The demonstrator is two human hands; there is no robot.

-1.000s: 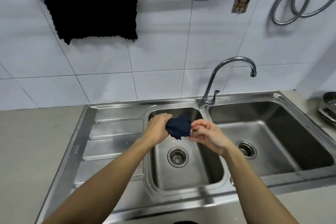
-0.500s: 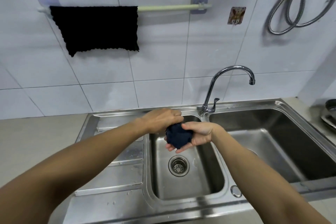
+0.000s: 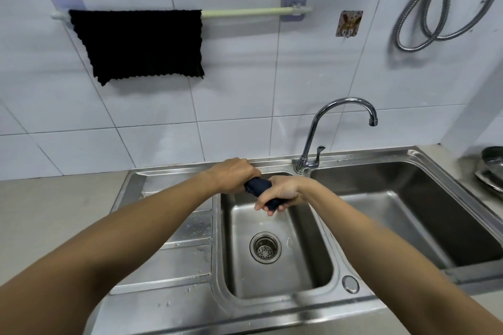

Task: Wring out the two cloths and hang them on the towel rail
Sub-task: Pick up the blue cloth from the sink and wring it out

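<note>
**Second cloth twisted over the small basin, first already on the rail**

The double steel sink (image 3: 174,304) fills the lower half of the view, its ribbed drainer at 9 o'clock and the larger basin at 3 o'clock. Above it, the tiled wall carries the towel rail (image 3: 245,12) at 12 o'clock, with a black cloth (image 3: 141,43) draped over its left part; the right stretch of the rail is bare, which I judge to be the spot left for the other cloth. A coiled metal hose (image 3: 424,27) hangs at 1 o'clock, and the tap (image 3: 334,128) rises from the back edge between the basins.

At the centre, both arms reach out over the small basin so that squeezed water should fall towards the drain strainer (image 3: 265,247) at 6 o'clock of the hands. The left hand (image 3: 236,175) is closed in a fist, knuckles up, around one end of the dark blue cloth (image 3: 258,186). The right hand (image 3: 283,193) is curled tightly round the other end, wrist turned the opposite way, the counter-grip a wringing twist needs. Only a short rolled length of cloth shows between the fists. Whether water is running from it I cannot tell; the surface below is too blurred. Hanging is not yet done for this cloth.
</note>
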